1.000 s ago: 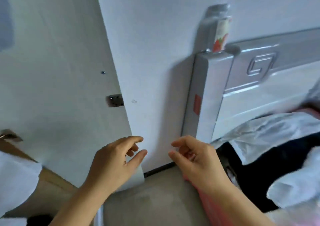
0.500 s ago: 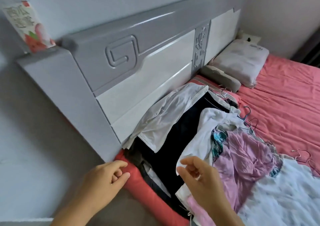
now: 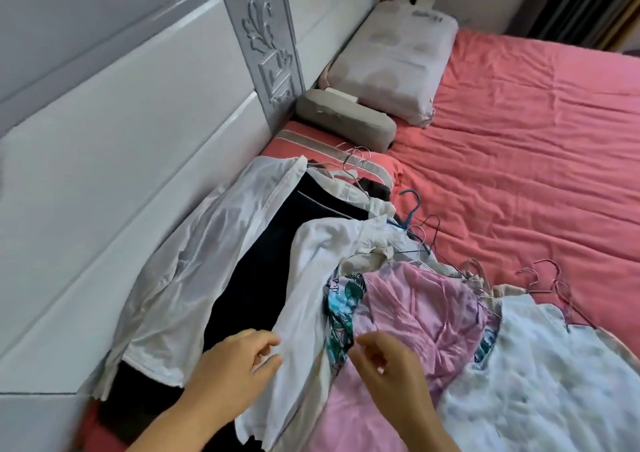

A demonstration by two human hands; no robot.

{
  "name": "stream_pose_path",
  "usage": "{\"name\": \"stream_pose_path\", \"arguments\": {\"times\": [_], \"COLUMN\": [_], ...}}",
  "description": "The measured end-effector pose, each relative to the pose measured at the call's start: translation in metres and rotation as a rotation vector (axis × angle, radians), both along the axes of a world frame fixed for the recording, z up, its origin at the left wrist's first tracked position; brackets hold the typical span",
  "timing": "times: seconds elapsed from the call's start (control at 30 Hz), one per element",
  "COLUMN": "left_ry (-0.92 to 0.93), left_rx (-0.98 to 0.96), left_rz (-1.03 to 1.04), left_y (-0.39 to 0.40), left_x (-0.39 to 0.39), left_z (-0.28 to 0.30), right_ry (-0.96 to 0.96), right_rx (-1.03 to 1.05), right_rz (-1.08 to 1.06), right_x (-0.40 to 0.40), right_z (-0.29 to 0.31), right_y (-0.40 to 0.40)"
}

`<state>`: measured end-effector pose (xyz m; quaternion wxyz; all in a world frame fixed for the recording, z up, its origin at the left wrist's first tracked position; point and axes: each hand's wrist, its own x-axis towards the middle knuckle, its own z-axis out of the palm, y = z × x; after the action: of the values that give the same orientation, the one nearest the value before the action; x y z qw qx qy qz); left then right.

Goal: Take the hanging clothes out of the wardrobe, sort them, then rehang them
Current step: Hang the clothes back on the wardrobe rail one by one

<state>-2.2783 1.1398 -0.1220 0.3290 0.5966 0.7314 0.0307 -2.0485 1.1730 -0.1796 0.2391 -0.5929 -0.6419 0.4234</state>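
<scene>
A pile of clothes on hangers lies along the near edge of the bed. From left to right it holds a sheer white shirt (image 3: 207, 261), a dark garment (image 3: 263, 271), a white shirt (image 3: 311, 278), a floral piece (image 3: 343, 299), a pink garment (image 3: 422, 306) and a white patterned top (image 3: 540, 375). Wire hanger hooks (image 3: 419, 233) stick out towards the bed's middle. My left hand (image 3: 239, 368) hovers at the white shirt's lower edge, fingers half curled and empty. Over the floral and pink pieces, my right hand (image 3: 384, 365) is also half curled and empty.
The bed has a red sheet (image 3: 519, 140). A grey and white headboard (image 3: 138, 122) runs along the left. A pale pillow (image 3: 391, 60) and a grey bolster (image 3: 346, 119) lie at the head end. Dark curtains (image 3: 581, 1) hang at the far right.
My view has swung right, from the wardrobe panel and wall to the bed. Both hands have moved over the clothes pile, keeping the same half-curled pose.
</scene>
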Motion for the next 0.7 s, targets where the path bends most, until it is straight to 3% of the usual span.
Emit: {"name": "stream_pose_path", "arguments": {"times": [0.47,0.7], "left_ry": [0.089,0.249], "left_rx": [0.038,0.006], "left_rz": [-0.327,-0.279], "left_y": [0.168,0.197], "left_x": [0.116,0.155], "left_z": [-0.152,-0.188], "right_ry": [-0.048,-0.041], "right_rx": [-0.107,-0.1], "right_rz": [-0.312,-0.45], "right_x": [0.086,0.102], "right_z": [-0.111,-0.133], "right_y": [0.084,0.07]}}
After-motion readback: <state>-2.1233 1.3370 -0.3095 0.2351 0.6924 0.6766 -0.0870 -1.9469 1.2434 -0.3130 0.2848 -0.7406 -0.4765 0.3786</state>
